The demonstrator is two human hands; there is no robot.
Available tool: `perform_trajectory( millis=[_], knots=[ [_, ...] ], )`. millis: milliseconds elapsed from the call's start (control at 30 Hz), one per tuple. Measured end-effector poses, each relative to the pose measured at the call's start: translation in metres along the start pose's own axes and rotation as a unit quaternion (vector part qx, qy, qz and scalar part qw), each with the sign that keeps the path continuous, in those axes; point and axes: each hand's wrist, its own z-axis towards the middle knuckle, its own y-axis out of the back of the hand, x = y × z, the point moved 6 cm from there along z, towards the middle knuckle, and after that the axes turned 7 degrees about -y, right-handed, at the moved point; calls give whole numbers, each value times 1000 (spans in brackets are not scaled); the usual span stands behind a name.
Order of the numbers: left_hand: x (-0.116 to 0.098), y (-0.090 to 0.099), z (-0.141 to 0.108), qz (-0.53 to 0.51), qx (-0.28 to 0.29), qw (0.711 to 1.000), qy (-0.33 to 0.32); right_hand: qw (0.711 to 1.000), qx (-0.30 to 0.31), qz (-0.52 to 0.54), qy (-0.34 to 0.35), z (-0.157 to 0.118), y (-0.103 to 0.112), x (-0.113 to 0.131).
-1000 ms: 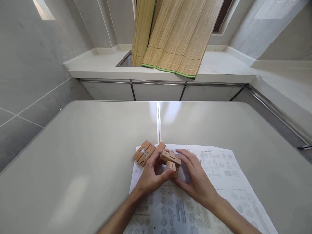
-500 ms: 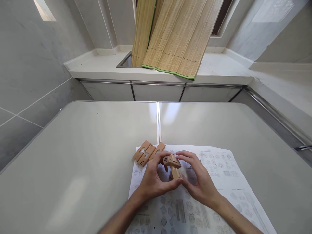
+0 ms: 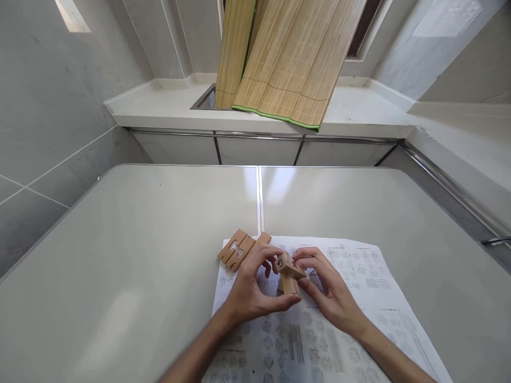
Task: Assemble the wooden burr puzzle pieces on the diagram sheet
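Note:
Several wooden puzzle pieces are joined in a small cluster between my hands, above the printed sheet. A piece lettered "G" sits across the top of the cluster, slanting toward my right hand. My left hand is closed around the cluster, thumb at its near end and fingers at its far side. My right hand pinches the right end of the lettered piece between thumb and fingers. Left of them lie flat, notched wooden puzzle pieces, one marked "E". Another loose piece is partly hidden behind my left fingers.
A large paper sheet with printed diagrams lies under my hands on the pale table. A seam runs down the table's middle. Beyond stands a white counter with a sink edge and a hanging bamboo mat.
The lettered piece has turned on the cluster, its right end now pointing more toward my right hand. My right fingers have shifted onto that end.

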Motion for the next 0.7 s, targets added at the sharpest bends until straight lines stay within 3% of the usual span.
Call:
perform_trajectory(
  millis=[100,233,400,700],
  knots=[
    [-2,7,1,62,1,998,-24,999,-13,43,-19,1,6,-1],
    [-6,16,3,159,38,985,-55,993,-94,43,-49,1,18,-6],
    [-4,28,6,240,93,965,-55,978,-170,-114,-35,-1,21,-5],
    [3,26,4,302,148,940,-61,939,-180,-289,46,-5,11,0]
  ],
)
